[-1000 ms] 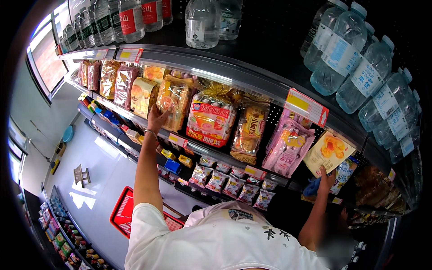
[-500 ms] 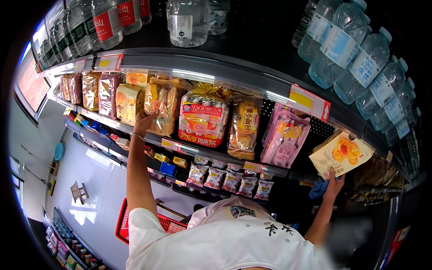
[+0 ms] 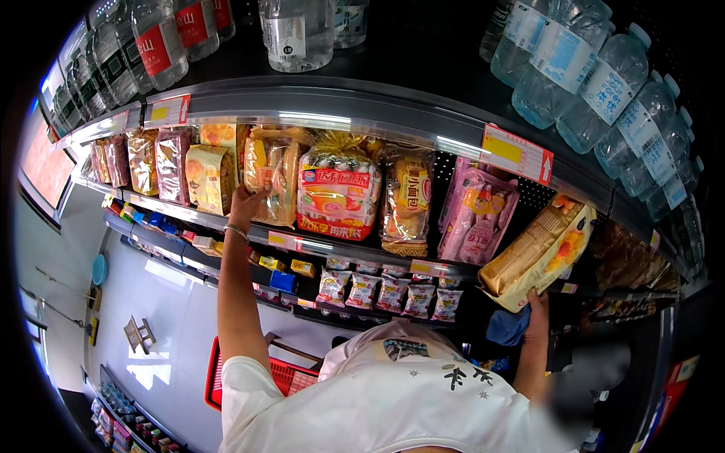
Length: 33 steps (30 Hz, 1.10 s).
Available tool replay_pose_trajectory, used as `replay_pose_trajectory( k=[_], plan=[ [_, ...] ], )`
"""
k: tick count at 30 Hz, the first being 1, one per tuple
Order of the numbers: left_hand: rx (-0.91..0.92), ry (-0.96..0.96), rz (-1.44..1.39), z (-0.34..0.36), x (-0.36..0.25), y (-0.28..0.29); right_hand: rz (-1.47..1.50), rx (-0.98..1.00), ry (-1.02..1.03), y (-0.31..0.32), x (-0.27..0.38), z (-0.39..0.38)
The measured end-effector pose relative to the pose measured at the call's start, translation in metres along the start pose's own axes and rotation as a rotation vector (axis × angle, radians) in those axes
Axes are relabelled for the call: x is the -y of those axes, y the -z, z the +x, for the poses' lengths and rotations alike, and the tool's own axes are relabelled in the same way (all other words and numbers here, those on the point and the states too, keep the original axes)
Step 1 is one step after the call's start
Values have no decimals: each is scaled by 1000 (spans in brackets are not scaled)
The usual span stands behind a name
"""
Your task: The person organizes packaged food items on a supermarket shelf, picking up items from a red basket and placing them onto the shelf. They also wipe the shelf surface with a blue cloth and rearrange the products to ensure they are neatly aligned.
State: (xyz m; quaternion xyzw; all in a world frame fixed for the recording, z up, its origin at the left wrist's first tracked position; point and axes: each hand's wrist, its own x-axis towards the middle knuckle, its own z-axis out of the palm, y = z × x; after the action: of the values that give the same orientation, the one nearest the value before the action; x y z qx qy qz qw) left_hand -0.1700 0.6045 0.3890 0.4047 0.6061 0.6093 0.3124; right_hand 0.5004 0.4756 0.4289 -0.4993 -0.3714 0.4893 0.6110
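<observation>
My left hand [image 3: 248, 205] is at the shelf, its fingers closed around the lower left edge of a clear bag of bread [image 3: 276, 185]. A cream-coloured bread package [image 3: 202, 177] stands just left of that hand. On the right, my right hand [image 3: 537, 311] grips the lower end of a yellow and cream bread package [image 3: 540, 253], which leans at a slant in front of the shelf. A crumpled blue cloth [image 3: 507, 327] is beside that hand; whether my fingers hold it too, I cannot tell.
A large red snack pack [image 3: 337, 192], a long bread bag [image 3: 406, 198] and pink packages [image 3: 479, 215] line the same shelf. Water bottles [image 3: 604, 94] stand above. Small snack bags [image 3: 362, 290] sit below. A red basket [image 3: 283, 377] is by my body.
My right hand has turned the yellow and cream package, tilting it and bringing it left, so its side now shows. My left hand stays at the clear bread bag.
</observation>
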Motion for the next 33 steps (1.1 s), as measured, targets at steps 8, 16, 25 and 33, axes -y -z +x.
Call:
replay_pose_trajectory(
  k=[8,16,25,33],
  plan=[
    [91,-20,-153,1,3,-6,100,378,-293,-120,-41,-28],
    [95,-71,-332,3,16,-21,-180,844,-181,-253,-27,-28],
    [25,-114,-400,-1,47,-24,-185,1047,-89,-382,-19,-29],
    [-10,-142,-499,1,73,-29,-308,956,133,-477,-59,-4]
  ],
)
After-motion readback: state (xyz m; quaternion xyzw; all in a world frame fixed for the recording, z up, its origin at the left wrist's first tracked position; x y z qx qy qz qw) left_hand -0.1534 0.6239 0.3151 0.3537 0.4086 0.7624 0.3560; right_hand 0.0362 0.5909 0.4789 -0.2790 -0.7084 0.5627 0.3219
